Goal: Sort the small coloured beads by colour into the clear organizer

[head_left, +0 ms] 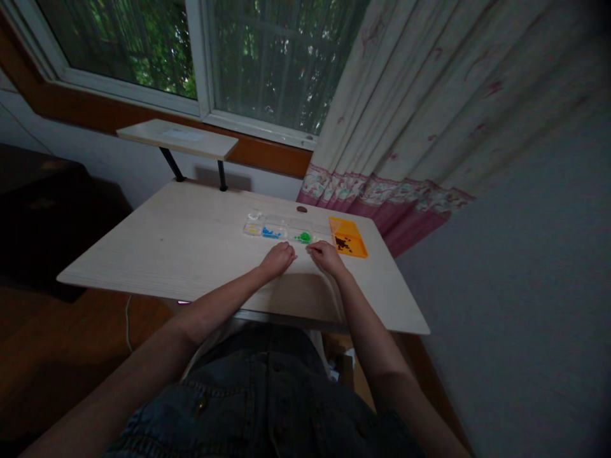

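Note:
My left hand (278, 259) is closed, thumb and fingers pressed together, just above the desk in front of a clear compartment box (286, 224). Close by on its right, my right hand (326, 256) is also closed in a pinch, its fingertips pointing at the left hand. Whatever either hand holds is too small to make out. Small blue pieces (271, 233) and green pieces (304, 237) lie in separate compartments, with a few yellow ones (251, 229) at the left end. An orange tray (350, 224) beside my right hand contains small dark brown pieces (342, 243).
The pale wooden desk (157, 254) carries a raised shelf (179, 137) on black legs at the back left. A dark oval cable hole (301, 208) lies behind the box. A floral curtain (382, 187) hangs at the desk's back right, beside the window.

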Demonstrator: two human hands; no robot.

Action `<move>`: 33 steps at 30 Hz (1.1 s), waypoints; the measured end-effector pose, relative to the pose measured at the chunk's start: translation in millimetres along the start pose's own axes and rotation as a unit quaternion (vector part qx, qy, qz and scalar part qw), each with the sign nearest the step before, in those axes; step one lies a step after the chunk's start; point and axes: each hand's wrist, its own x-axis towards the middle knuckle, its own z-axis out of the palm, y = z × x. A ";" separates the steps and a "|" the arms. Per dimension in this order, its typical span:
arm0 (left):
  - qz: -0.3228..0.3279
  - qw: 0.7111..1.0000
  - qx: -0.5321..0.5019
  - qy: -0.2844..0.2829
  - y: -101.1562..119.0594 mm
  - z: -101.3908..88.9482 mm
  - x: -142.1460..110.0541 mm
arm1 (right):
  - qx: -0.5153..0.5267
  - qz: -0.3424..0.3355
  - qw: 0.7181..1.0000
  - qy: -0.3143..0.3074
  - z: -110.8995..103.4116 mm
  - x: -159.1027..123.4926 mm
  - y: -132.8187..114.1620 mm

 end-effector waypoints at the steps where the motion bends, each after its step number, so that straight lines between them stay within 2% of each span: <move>1: 0.002 1.000 -0.002 0.005 0.7 -0.5 -1.2 | 0.006 0.000 1.000 0.004 -0.8 -1.8 0.9; 7: 0.008 1.000 -0.019 0.022 2.7 -5.4 -11.0 | 0.044 0.028 0.998 0.031 -1.6 -10.9 4.2; 11: -0.013 0.999 -0.030 0.035 -8.3 -9.0 -16.1 | 0.066 0.043 0.996 0.036 4.1 -14.7 3.2; 17: -0.031 0.998 -0.048 0.034 -30.7 -11.9 -18.4 | 0.091 0.042 0.995 0.020 14.4 -17.5 -1.8; 24: -0.033 0.998 -0.047 0.017 -35.5 -11.0 -14.7 | 0.105 0.027 0.994 -0.012 21.4 -21.3 -17.2; 28: -0.051 0.998 -0.040 0.026 -33.0 -10.4 -12.7 | 0.078 0.029 0.996 -0.013 24.3 -23.4 -20.8; 33: -0.048 0.998 -0.021 0.020 -24.1 -10.3 -17.4 | -0.018 0.039 0.998 0.044 26.3 -20.4 -12.2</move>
